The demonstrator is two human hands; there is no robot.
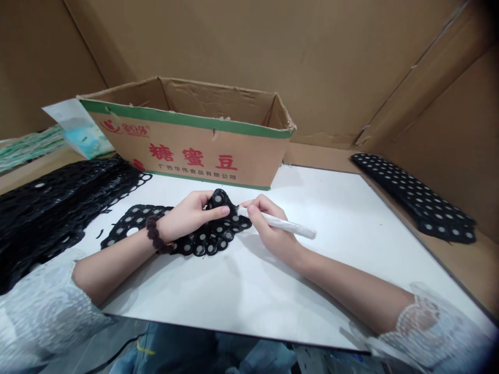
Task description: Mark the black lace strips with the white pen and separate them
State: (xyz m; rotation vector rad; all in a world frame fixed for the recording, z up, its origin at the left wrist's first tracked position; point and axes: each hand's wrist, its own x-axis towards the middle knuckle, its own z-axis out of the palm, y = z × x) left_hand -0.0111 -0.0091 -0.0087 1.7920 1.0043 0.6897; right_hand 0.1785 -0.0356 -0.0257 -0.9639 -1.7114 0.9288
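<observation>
A black sheet of rings with pale round centres (202, 241) lies on the white board, its upper right part lifted and folded. My left hand (191, 213) pinches that raised part between thumb and fingers. My right hand (273, 228) holds a white, pen-like tool (290, 226) whose tip touches or nearly touches the sheet's right edge. The fingers of my right hand are closed round the tool near its tip. Under my left wrist, part of the sheet is hidden.
Behind my hands stands an open cardboard box (187, 140). Black ringed sheets (50, 208) are heaped at the left, and a stack of dotted black sheets (413, 197) lies at the right. A tissue pack (83, 132) leans by the box. Cardboard walls surround the white board (343, 301).
</observation>
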